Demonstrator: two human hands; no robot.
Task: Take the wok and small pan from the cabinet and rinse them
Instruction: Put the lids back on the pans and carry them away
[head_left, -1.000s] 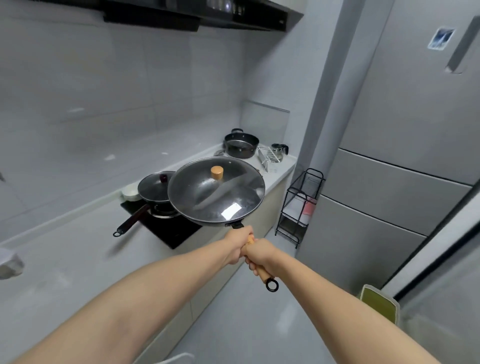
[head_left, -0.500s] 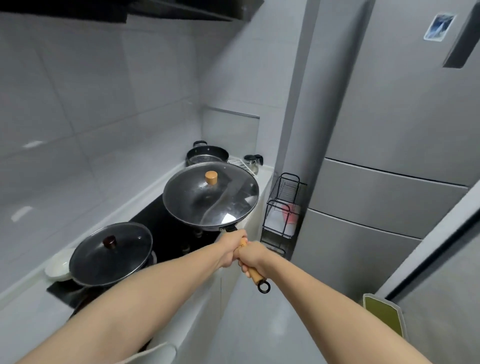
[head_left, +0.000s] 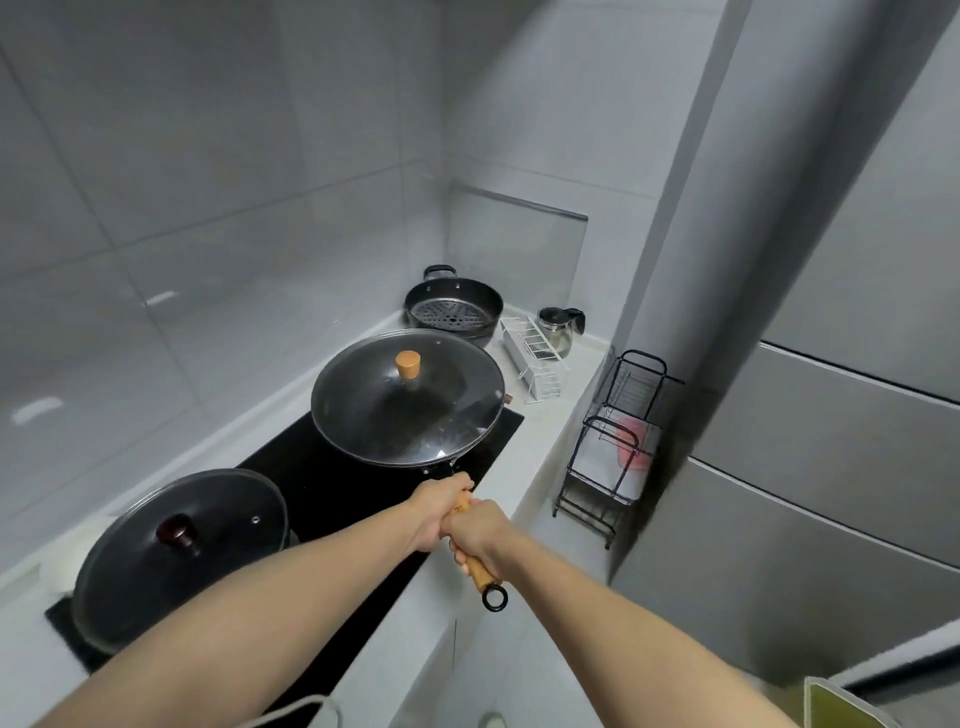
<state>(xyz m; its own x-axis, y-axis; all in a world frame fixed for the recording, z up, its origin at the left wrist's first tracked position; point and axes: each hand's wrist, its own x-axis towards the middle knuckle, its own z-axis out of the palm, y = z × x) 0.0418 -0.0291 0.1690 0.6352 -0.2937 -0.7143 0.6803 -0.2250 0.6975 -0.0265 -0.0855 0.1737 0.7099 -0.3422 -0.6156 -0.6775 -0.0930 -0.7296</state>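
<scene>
A person's two bare forearms reach forward from the bottom of the view, over a pale kitchen counter (head_left: 563, 395) that runs along a grey tiled wall. Both hands grip the wooden handle (head_left: 478, 566) of a large dark wok (head_left: 410, 410). The left hand (head_left: 436, 512) is nearer the bowl, fingers curled tightly round the handle just behind its dark metal neck. The right hand (head_left: 475, 530) is wrapped round the handle directly behind the left, touching it, with the fingers closed underneath. The end of the handle, with a black hanging ring (head_left: 494, 597), sticks out below the right hand. The wok carries a glass lid with a round wooden knob (head_left: 408, 365) and sits over the far end of a black cooktop (head_left: 322, 483); whether it rests on the glass or is held just above it cannot be told. At the near end of the cooktop is a smaller pan (head_left: 179, 558) under a glass lid with a dark knob, well apart from the wok. Beyond the wok, in the corner of the counter, stands a black pot (head_left: 453, 312) holding a perforated steamer plate, with a white wire rack (head_left: 535, 358) and a glass jug (head_left: 558, 327) beside it. A black wire shelf (head_left: 618, 441) stands on the floor between the counter and a grey fridge (head_left: 841, 441) on the right.
</scene>
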